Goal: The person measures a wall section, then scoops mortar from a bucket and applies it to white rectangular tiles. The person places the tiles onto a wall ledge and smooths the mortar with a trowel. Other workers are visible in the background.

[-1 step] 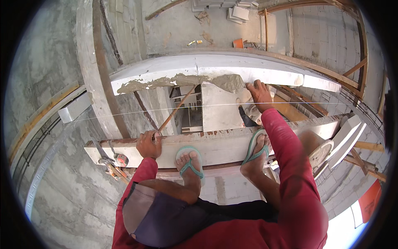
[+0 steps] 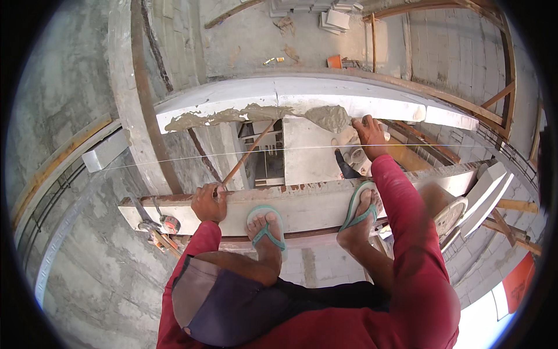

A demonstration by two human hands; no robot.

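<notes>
My right hand (image 2: 371, 135) is closed around what looks like a trowel handle, mostly hidden by the fingers. A grey, mortar-covered trowel blade (image 2: 328, 118) lies against the near face of the white block wall (image 2: 226, 99). Wet mortar (image 2: 203, 118) is smeared along that face to the left of the blade, with ragged edges. My left hand (image 2: 209, 202) is curled over the far edge of the pale plank (image 2: 308, 210) under my feet. Just past its fingers, a thin brown wooden stick (image 2: 250, 152) slants away toward the wall.
A taut white string (image 2: 232, 153) crosses between me and the wall. A gap with a drop lies beyond the plank. A tape measure (image 2: 169, 224) hangs at the plank's left end. White blocks (image 2: 485, 189) lean at right. An upright post (image 2: 139, 99) stands at left.
My right hand has shifted slightly right and tilted, and the mortar-covered blade has turned against the wall face. My left hand stays where it was.
</notes>
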